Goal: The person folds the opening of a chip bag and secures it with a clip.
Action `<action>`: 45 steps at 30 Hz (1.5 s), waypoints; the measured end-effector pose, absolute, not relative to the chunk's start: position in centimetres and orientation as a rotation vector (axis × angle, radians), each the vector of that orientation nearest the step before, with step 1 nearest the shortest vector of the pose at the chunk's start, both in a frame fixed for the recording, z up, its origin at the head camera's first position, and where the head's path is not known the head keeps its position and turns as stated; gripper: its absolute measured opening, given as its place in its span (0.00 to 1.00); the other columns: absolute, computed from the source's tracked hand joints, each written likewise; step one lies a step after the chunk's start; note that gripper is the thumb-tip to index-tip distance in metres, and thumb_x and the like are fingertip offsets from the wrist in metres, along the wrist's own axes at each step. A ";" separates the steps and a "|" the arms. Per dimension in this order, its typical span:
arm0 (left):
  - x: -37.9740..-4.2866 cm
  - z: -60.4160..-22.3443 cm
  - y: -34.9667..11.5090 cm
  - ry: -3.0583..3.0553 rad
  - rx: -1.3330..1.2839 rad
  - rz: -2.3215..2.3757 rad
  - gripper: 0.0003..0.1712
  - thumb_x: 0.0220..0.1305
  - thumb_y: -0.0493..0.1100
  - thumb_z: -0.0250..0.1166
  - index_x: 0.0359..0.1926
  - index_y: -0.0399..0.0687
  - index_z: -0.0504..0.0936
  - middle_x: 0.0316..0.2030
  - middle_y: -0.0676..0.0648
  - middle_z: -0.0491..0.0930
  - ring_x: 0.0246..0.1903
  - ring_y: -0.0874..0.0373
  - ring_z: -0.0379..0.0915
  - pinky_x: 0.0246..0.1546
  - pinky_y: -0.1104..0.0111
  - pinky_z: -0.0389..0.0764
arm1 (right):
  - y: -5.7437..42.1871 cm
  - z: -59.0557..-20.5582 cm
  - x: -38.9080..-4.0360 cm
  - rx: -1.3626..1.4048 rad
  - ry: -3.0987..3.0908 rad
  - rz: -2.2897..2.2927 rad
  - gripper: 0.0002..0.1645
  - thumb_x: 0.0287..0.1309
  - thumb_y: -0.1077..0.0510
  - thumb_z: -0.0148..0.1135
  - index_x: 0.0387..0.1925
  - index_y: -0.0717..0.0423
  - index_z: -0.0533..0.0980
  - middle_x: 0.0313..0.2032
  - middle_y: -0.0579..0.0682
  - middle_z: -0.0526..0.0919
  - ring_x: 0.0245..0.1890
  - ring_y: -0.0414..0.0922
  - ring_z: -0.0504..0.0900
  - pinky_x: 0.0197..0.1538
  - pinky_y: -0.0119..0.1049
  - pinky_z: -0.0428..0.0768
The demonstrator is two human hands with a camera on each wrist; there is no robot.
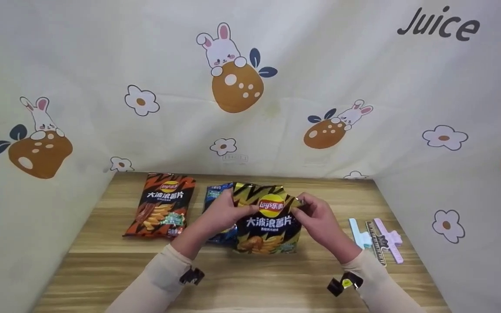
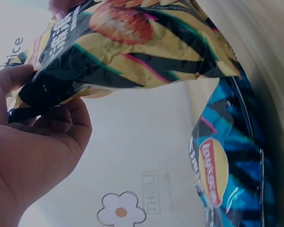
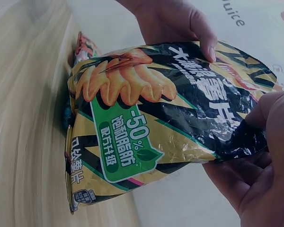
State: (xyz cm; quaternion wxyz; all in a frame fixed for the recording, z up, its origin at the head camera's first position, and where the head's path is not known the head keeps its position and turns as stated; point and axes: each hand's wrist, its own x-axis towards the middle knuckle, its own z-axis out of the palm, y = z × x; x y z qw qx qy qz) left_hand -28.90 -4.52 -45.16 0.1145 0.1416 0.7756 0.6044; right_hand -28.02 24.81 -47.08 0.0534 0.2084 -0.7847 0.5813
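Thumbs in front and fingers curled behind, the left hand (image 1: pixel 225 213) and the right hand (image 1: pixel 320 217) hold a black-and-gold chip bag (image 1: pixel 268 237) by its upper part as I follow over the remote feed. Neither grip has any gap to spare: each has hold of the packaging, the left at the upper left side, the right by the top right corner, with most of the bag between and below them, printed face toward the head camera. The front is creased, without a tear that I can see; the top edge is poorly shown, so I cannot tell whether it has been parted. Just behind the left grip, a blue chip bag (image 2: pixel 236 165) lies partly covered. Right of the right grip, a pale blue clip (image 1: pixel 357 234), a dark patterned clip (image 1: pixel 375 239) and a purple clip (image 1: pixel 389 240) lie close together on the table (image 1: pixel 276 282). Farther off, left of the left grip, a red-and-black chip bag (image 1: pixel 163 204) lies face up. Beyond both grips hangs a cloth backdrop (image 1: pixel 172 139) with rabbits and flowers. I judge the work early: one bag is in hand, while two bags and every clip lie out of hand, none clipped.
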 end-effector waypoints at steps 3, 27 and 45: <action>-28.3 -45.1 -5.3 2.333 0.351 1.708 0.37 0.69 0.56 0.79 0.61 0.33 0.74 0.32 0.47 0.77 0.24 0.58 0.72 0.26 0.66 0.77 | 24.3 -47.0 -27.8 0.661 -2.400 1.733 0.05 0.71 0.70 0.65 0.39 0.60 0.81 0.37 0.57 0.86 0.37 0.47 0.86 0.40 0.35 0.88; -28.0 -45.0 -8.2 2.262 0.542 1.681 0.23 0.72 0.48 0.77 0.59 0.43 0.82 0.47 0.45 0.90 0.44 0.50 0.89 0.47 0.59 0.91 | 22.7 -47.3 -27.3 0.798 -2.456 1.635 0.05 0.72 0.68 0.67 0.38 0.56 0.82 0.37 0.51 0.89 0.36 0.47 0.88 0.38 0.38 0.90; -28.0 -47.9 -8.3 2.288 0.661 1.641 0.25 0.71 0.50 0.78 0.62 0.45 0.84 0.51 0.46 0.89 0.52 0.49 0.88 0.55 0.55 0.89 | 22.7 -50.0 -26.5 0.840 -2.483 1.521 0.09 0.71 0.69 0.68 0.39 0.51 0.82 0.36 0.46 0.89 0.35 0.43 0.87 0.38 0.37 0.89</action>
